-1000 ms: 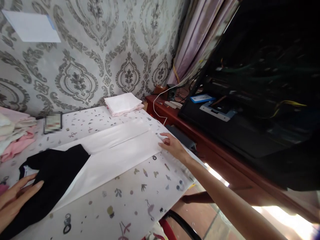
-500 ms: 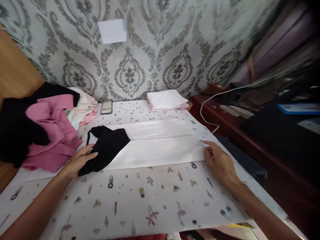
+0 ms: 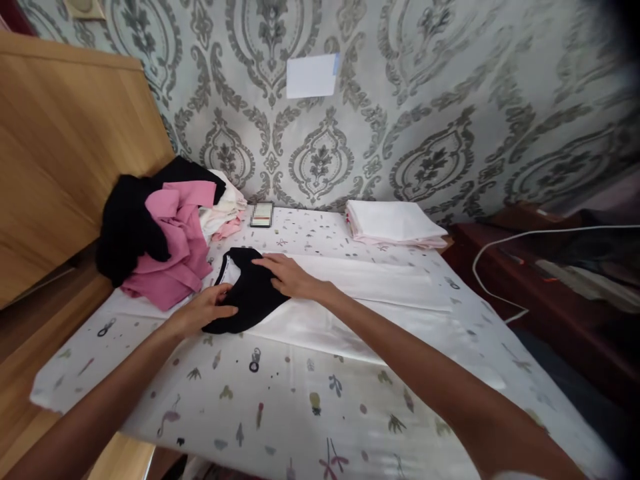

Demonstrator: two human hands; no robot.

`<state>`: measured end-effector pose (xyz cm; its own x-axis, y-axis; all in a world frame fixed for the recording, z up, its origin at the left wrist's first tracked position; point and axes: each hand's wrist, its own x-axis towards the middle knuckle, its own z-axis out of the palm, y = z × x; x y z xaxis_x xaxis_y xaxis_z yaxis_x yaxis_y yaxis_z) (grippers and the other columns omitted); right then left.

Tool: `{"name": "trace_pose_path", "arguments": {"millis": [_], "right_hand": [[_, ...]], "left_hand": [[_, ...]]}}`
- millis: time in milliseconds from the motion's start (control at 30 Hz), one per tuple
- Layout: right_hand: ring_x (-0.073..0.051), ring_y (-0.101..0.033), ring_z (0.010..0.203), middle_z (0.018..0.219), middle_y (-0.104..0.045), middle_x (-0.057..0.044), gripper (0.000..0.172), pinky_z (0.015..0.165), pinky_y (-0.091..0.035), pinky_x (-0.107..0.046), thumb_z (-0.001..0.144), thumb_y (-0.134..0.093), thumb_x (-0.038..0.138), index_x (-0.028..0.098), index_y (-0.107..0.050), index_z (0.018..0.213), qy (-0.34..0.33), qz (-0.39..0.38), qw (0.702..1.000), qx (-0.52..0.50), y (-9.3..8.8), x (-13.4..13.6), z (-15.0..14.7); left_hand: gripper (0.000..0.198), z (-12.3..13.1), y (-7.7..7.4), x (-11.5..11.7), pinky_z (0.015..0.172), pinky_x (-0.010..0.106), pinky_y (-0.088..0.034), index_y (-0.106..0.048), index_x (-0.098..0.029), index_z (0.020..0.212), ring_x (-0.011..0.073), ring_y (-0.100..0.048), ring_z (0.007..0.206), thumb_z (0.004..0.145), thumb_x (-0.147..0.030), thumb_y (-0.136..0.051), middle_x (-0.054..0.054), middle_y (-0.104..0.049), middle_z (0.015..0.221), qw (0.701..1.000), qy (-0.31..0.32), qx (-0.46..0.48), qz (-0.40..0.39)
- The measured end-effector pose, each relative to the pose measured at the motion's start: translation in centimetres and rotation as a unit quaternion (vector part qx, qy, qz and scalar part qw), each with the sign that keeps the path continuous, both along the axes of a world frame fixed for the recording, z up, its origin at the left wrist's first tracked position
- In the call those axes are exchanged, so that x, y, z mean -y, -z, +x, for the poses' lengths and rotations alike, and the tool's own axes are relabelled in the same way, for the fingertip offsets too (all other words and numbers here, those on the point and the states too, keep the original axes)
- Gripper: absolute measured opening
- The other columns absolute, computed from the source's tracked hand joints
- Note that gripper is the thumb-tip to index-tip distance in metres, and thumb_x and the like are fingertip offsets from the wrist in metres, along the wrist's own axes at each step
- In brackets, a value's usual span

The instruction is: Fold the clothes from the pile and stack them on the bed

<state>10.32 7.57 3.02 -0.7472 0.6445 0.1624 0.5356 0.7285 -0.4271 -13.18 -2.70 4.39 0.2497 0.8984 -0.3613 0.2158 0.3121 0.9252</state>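
Note:
A black-and-white shirt (image 3: pixel 253 303) lies flat and folded lengthwise across the patterned cloth. Its black part, with a rounded neck opening showing white inside, is at the left, and its white part stretches to the right. My left hand (image 3: pixel 203 310) touches the black part near the neck opening, thumb and fingers apart. Across the far side of the same black fabric rests my right hand (image 3: pixel 290 275), its fingers extended and thumb spread. My right forearm crosses over the white part and hides some of it.
A heap of clothes with a pink garment (image 3: pixel 175 247) and a black garment (image 3: pixel 127 227) sits at the back left, beside a wooden panel (image 3: pixel 75 133). At the back are a small blurred box (image 3: pixel 261 215) and a folded white stack (image 3: pixel 400 220). A white cable (image 3: pixel 483 267) hangs at the right.
My right hand has moved left from the white end of the shirt to its black part. My left hand stays by the neck opening. The view has turned left.

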Motion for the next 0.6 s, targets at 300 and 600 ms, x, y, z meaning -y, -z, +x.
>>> {"name": "trace_pose_path", "arguments": {"millis": [300, 600], "right_hand": [[-0.028, -0.057, 0.119, 0.122, -0.066, -0.011, 0.018, 0.1, -0.044, -0.045, 0.075, -0.06, 0.015, 0.018, -0.065, 0.092, -0.02, -0.105, 0.985, -0.136, -0.4, -3.8, -1.8], [-0.018, -0.057, 0.076, 0.079, -0.062, 0.0, 0.017, 0.071, -0.043, -0.028, 0.083, -0.063, 0.036, 0.02, -0.059, 0.082, 0.099, -0.087, 0.974, -0.183, -2.5, -5.8, -2.1]], "left_hand": [[0.034, -1.5, 0.4, 0.4, 0.073, 0.028, -0.049, -0.063, -0.018, 0.095, 0.0186, -0.065, 0.083, 0.071, -0.038, -0.076, 0.001, -0.069, 0.088, 0.998, 0.044, 0.05, -0.002], [0.04, -2.7, 1.5, -1.5, 0.053, 0.023, -0.033, -0.051, -0.019, 0.075, 0.0111, -0.045, 0.057, 0.074, -0.056, -0.067, -0.005, -0.046, 0.063, 0.994, -0.046, -0.044, 0.09]]}}
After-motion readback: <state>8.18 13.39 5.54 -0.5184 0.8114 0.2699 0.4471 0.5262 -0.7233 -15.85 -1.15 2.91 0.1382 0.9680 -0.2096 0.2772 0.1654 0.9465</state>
